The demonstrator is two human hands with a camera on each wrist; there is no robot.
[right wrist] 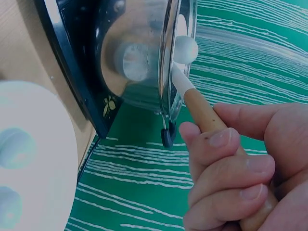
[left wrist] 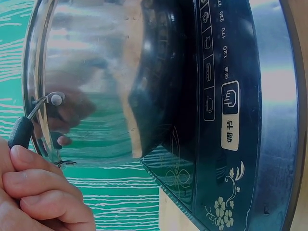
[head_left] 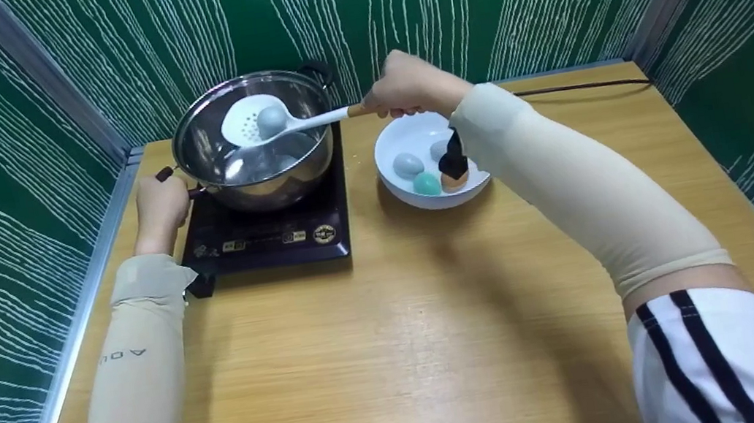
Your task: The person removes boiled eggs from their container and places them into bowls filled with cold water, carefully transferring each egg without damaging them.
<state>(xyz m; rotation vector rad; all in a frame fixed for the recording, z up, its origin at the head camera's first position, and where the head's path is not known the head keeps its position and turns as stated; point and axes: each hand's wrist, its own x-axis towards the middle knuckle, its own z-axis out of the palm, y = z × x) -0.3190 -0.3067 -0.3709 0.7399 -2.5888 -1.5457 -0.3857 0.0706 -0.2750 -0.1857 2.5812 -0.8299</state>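
A steel pot [head_left: 278,192] sits on a black induction cooker [head_left: 264,246]. My left hand [head_left: 161,206] grips the pot's dark side handle; in the left wrist view, curled fingers [left wrist: 48,187] wrap that handle [left wrist: 21,132]. My right hand [head_left: 407,85] holds a white slotted spoon [head_left: 243,123] by its wooden handle [right wrist: 207,113]. On the spoon, over the pot's opening, lies a pale blue egg [head_left: 272,120]. Something pale shows low inside the pot, too unclear to name. Right of the cooker, a white bowl [head_left: 403,189] holds several eggs, among them a green egg [head_left: 426,184].
The wooden table [head_left: 397,356] carries the cooker and bowl. Green panels with white lines [head_left: 335,18] enclose the back and sides. A black cable [head_left: 581,87] runs along the back right. The pot's far handle [head_left: 317,71] points toward the back panel.
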